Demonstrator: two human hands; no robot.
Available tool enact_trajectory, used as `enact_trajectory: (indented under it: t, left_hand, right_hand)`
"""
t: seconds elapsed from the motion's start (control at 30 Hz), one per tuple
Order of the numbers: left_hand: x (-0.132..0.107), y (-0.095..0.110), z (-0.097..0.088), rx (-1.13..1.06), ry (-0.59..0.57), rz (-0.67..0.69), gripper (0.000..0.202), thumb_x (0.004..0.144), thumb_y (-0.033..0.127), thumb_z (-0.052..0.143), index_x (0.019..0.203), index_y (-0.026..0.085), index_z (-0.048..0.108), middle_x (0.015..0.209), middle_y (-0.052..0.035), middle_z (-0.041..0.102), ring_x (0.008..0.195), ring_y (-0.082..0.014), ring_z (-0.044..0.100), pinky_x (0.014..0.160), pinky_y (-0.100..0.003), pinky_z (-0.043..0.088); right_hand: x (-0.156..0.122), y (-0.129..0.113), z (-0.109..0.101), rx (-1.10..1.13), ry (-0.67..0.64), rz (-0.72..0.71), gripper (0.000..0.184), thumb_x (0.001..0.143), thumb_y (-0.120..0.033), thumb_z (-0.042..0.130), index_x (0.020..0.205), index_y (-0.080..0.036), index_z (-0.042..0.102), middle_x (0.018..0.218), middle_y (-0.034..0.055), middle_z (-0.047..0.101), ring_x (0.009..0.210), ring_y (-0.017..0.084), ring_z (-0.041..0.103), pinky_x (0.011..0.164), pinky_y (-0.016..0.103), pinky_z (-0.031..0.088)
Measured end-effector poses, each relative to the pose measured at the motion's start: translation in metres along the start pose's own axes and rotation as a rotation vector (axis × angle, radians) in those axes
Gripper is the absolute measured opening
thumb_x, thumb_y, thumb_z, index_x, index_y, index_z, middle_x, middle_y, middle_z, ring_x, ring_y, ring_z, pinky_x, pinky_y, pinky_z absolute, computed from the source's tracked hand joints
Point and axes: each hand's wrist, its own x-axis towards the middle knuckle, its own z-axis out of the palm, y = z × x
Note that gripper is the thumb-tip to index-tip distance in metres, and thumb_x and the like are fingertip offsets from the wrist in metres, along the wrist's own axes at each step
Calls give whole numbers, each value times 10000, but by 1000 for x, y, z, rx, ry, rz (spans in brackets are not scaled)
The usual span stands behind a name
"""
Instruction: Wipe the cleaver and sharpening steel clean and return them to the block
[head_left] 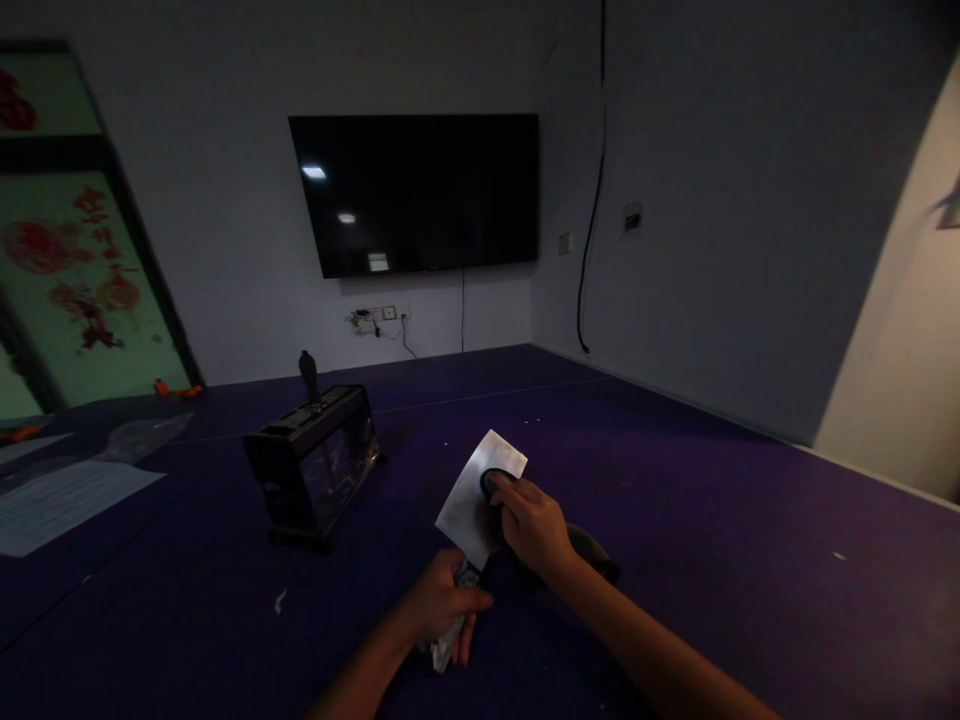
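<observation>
The room is dim. Warm light brightens the wall [892,330] beside the right edge of the purple surface [750,560], which gets darker on its left. White spots shine on the black television [427,195]. The door [94,270] looks blurry and leans.

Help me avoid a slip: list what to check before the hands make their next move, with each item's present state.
1. Left hand closed at the lower end of the pale, flat, four-sided piece: ok.
2. Right hand holding the small, dark, rounded object over that piece's face: ok.
3. Firm pressure between the two: cannot tell.
4. Black, box-shaped frame with clear panels upright and apart from both hands: ok.
5. Purple tabletop free of scraps: not ok; a small white scrap lies on it.
6. Sharpness of the piece's edges: cannot tell.
</observation>
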Motion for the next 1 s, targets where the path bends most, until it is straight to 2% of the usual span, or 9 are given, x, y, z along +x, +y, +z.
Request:
enact_trajectory:
  t: [0.17,0.33,0.47,0.77,1.0]
  left_hand:
    - [2,-4,-2,-1,1,14,389,600,308,638,886,118,454,378,58,480,289,-146,491,281,-176,314]
    - [-1,1,-1,-38,-42,-6,648,596,288,651,1150,126,354,399,81,476,299,-142,495,286,-152,290]
    - [-5,8,2,-43,-70,-30,732,594,260,650,1228,141,303,397,97,456,279,-115,457,292,-147,282]
    - [-7,11,3,-28,-84,-24,716,609,271,639,1230,129,312,371,96,445,275,-108,443,305,-144,274]
    - [-7,11,3,-30,-62,-33,686,617,235,615,1226,135,316,380,98,452,279,-116,456,294,-144,267]
  right_hand:
    - [1,4,-2,-35,-37,15,274,729,-36,387,746,-193,611,993,43,630,793,141,572,710,239,445]
    - [6,18,-6,-65,-31,83,263,728,-41,388,756,-193,601,989,37,632,819,152,566,743,252,434]
    - [9,29,-9,-95,-21,164,272,721,-49,390,825,-194,595,919,32,642,793,162,563,739,264,428]
    - [10,32,-10,-89,-25,198,296,713,-46,379,849,-207,588,926,19,640,811,163,556,756,268,420]
    - [6,26,-5,-81,-40,174,278,711,-55,389,823,-199,599,865,25,644,751,158,560,700,249,416]
